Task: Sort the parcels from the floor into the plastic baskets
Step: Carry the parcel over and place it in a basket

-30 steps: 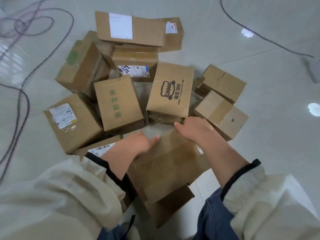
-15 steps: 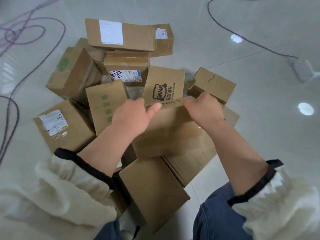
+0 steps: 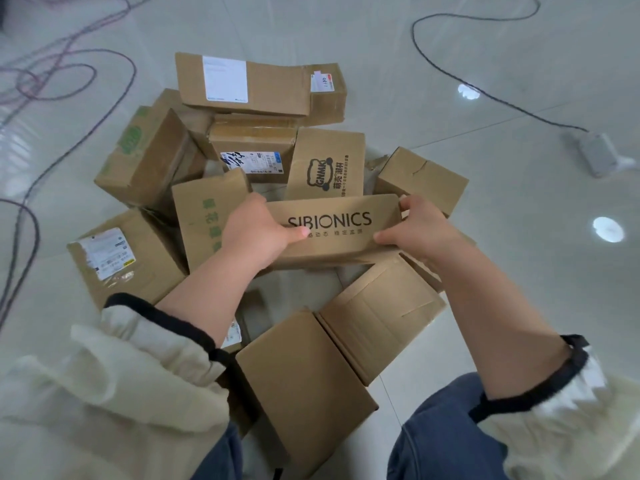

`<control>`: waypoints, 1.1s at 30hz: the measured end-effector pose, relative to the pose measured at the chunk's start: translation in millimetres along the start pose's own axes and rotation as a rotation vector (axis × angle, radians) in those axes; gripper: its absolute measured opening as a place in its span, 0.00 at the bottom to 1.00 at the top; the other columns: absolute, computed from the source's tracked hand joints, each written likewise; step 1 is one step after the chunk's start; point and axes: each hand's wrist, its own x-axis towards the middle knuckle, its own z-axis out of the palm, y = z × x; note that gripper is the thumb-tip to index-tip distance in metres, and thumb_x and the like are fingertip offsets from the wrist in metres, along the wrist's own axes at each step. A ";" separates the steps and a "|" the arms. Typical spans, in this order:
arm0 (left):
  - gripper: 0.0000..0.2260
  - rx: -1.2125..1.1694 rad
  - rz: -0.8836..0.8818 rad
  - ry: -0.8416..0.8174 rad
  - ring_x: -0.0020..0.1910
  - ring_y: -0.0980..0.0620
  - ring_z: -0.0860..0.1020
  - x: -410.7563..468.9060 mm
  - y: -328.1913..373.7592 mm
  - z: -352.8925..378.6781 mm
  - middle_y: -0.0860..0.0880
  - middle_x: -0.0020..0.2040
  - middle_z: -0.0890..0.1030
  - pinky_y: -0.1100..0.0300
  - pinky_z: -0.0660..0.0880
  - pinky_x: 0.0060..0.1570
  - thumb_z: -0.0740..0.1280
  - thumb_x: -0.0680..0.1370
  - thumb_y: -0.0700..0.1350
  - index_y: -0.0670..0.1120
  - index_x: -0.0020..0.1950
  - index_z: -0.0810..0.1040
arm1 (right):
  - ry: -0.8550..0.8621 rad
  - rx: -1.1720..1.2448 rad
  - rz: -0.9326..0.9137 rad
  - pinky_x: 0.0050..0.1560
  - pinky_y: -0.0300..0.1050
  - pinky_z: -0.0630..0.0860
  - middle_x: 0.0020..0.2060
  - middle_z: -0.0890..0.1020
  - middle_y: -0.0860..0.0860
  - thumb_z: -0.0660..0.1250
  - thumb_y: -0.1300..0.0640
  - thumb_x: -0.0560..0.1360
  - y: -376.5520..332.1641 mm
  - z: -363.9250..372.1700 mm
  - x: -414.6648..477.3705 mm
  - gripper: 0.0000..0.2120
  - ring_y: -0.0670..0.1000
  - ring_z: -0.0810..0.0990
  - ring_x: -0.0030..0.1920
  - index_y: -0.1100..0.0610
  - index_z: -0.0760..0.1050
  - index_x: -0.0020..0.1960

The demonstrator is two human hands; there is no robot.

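I hold a brown cardboard parcel printed SIBIONICS [image 3: 337, 233] above a heap of parcels on the floor. My left hand [image 3: 254, 233] grips its left end, thumb on the printed face. My right hand [image 3: 420, 230] grips its right end the same way. Around and under it lie several more cardboard parcels: one with a GNMK bear logo [image 3: 327, 164], one with green print [image 3: 202, 216], one with a white label [image 3: 117, 258], a long flat one at the back [image 3: 256, 84]. Two plain boxes [image 3: 304, 386] lie nearest my knees. No plastic basket is in view.
The floor is pale glossy tile [image 3: 519, 271] with light reflections. Dark cables [image 3: 485, 91] run across the back right to a grey power adapter [image 3: 597, 155]. More cables [image 3: 20, 202] loop along the left side.
Both hands lifted the parcel off the heap and tipped it up, so its SIBIONICS face now shows. The boxes that lay under it are uncovered.
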 end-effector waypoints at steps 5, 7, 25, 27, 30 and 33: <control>0.22 -0.204 0.047 0.232 0.41 0.52 0.74 0.5 11.9 -6.9 0.51 0.43 0.75 0.57 0.70 0.37 0.67 0.73 0.61 0.45 0.52 0.68 | 0.203 0.289 -0.016 0.49 0.53 0.78 0.45 0.77 0.53 0.74 0.49 0.67 -5.0 -10.8 1.8 0.18 0.53 0.77 0.48 0.55 0.68 0.46; 0.19 -0.304 -0.001 0.297 0.46 0.48 0.76 2.0 14.9 -7.2 0.47 0.47 0.77 0.53 0.75 0.46 0.65 0.75 0.59 0.45 0.52 0.68 | 0.247 0.425 0.028 0.56 0.58 0.76 0.46 0.78 0.51 0.72 0.39 0.66 -8.8 -9.4 3.0 0.22 0.55 0.78 0.52 0.55 0.68 0.44; 0.18 -0.148 -0.136 -0.080 0.51 0.44 0.77 4.1 9.3 7.9 0.46 0.51 0.78 0.52 0.75 0.49 0.74 0.71 0.47 0.42 0.56 0.74 | 0.018 0.249 0.236 0.52 0.57 0.80 0.48 0.82 0.56 0.69 0.55 0.71 18.4 -5.2 8.9 0.08 0.56 0.82 0.49 0.58 0.75 0.47; 0.17 -0.045 -0.157 -0.226 0.48 0.45 0.77 -2.7 8.3 17.1 0.46 0.47 0.78 0.53 0.75 0.48 0.74 0.71 0.47 0.42 0.53 0.73 | -0.073 0.236 0.332 0.48 0.56 0.81 0.46 0.83 0.56 0.67 0.54 0.74 33.3 -7.3 4.2 0.08 0.56 0.83 0.47 0.57 0.75 0.49; 0.14 0.101 -0.128 -0.390 0.42 0.48 0.75 -14.0 8.5 37.1 0.50 0.40 0.75 0.57 0.73 0.44 0.75 0.70 0.47 0.46 0.41 0.70 | -0.191 0.203 0.508 0.44 0.57 0.81 0.44 0.84 0.57 0.64 0.55 0.77 55.3 -8.9 -1.2 0.06 0.58 0.83 0.45 0.58 0.74 0.49; 0.16 0.180 -0.101 -0.433 0.45 0.47 0.75 -16.6 11.6 52.7 0.50 0.39 0.73 0.57 0.73 0.46 0.77 0.68 0.46 0.47 0.38 0.68 | -0.245 0.185 0.619 0.54 0.64 0.77 0.49 0.83 0.62 0.61 0.58 0.78 63.1 -5.5 -5.5 0.06 0.63 0.81 0.51 0.61 0.72 0.51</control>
